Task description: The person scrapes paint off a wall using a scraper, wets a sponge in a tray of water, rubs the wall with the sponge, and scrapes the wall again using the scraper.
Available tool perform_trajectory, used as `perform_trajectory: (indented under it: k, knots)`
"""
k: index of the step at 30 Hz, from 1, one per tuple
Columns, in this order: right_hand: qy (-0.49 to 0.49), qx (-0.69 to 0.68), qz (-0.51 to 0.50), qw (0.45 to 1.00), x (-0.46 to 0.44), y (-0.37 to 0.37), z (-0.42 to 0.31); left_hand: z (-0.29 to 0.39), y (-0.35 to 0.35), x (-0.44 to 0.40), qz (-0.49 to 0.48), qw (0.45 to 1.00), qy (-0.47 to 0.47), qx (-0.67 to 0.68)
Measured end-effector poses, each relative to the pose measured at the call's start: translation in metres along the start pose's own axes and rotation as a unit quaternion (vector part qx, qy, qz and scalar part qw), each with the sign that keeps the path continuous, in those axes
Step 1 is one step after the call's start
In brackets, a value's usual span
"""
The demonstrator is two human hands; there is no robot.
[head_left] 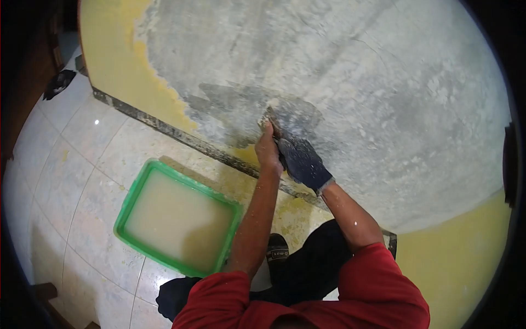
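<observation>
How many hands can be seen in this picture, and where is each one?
2. The bare left hand and the right hand in a dark blue fabric glove are close together against the patchy grey wall. No other hand shows.

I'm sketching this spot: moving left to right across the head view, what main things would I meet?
Black object on the floor, green tub, bare left hand, gloved right hand, lower-right yellow wall patch.
</observation>
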State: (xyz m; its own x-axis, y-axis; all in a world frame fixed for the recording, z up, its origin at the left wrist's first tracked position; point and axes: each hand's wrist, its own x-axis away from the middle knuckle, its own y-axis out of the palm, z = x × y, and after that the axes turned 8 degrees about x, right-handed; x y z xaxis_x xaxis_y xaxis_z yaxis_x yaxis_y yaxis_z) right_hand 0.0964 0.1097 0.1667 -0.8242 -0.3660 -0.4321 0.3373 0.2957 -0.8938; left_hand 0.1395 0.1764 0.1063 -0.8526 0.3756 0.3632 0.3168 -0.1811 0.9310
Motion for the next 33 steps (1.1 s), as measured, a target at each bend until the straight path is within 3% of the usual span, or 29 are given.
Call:
perform_trajectory:
  k: [2, 3, 6, 8, 9, 13, 14, 15, 16, 18, 23, 25, 29, 33]
  knots:
    - [-0.193, 0.154, 0.103, 0.964, 0.005, 0.001, 0.011, 0.006, 0.001, 0.001, -0.045, 0.998, -0.023, 0.040]
    - [-0.026, 0.059, -0.040, 0.997, 0.006, -0.017, -0.006, 0.006, -0.003, -0.002, -0.021, 1.000, -0.007, -0.022]
    - [0.138, -0.023, -0.206, 0.968, 0.002, -0.020, -0.006, 0.004, -0.004, -0.007, 0.001, 0.998, -0.020, -0.063]
    - [-0.126, 0.144, -0.028, 0.981, 0.010, -0.006, 0.013, 0.004, -0.003, -0.010, -0.019, 0.999, -0.043, -0.025]
    - [-0.059, 0.091, -0.084, 0.991, 0.014, -0.008, 0.014, 0.004, -0.005, -0.011, -0.031, 0.998, -0.051, -0.018]
    - [-0.021, 0.057, -0.103, 0.993, 0.016, -0.011, 0.001, -0.001, -0.010, -0.010, -0.053, 0.996, -0.073, 0.016]
    - [0.119, -0.075, -0.136, 0.981, 0.009, -0.017, -0.008, 0.000, -0.009, -0.014, -0.056, 0.996, -0.068, 0.018]
    - [0.261, -0.204, -0.169, 0.928, 0.007, -0.023, -0.017, -0.002, -0.012, -0.012, -0.065, 0.995, -0.071, 0.018]
    - [0.259, -0.205, -0.169, 0.929, 0.005, -0.027, -0.024, -0.003, -0.014, -0.012, -0.075, 0.994, -0.072, 0.016]
    - [0.350, -0.339, -0.156, 0.859, 0.003, -0.033, -0.034, -0.002, -0.010, -0.007, -0.076, 0.994, -0.069, 0.022]
    - [0.366, -0.358, -0.140, 0.847, 0.006, -0.036, -0.034, 0.002, -0.008, -0.004, -0.057, 0.994, -0.093, -0.005]
    - [0.366, -0.355, -0.143, 0.848, 0.007, -0.038, -0.034, 0.004, -0.008, -0.001, -0.102, 0.990, -0.096, -0.006]
    - [0.395, -0.404, -0.120, 0.816, 0.004, -0.048, -0.044, 0.009, 0.006, 0.012, -0.080, 0.989, -0.127, 0.008]
    - [0.400, -0.429, -0.105, 0.803, 0.005, -0.050, -0.048, 0.010, 0.004, 0.013, -0.126, 0.984, -0.126, 0.000]
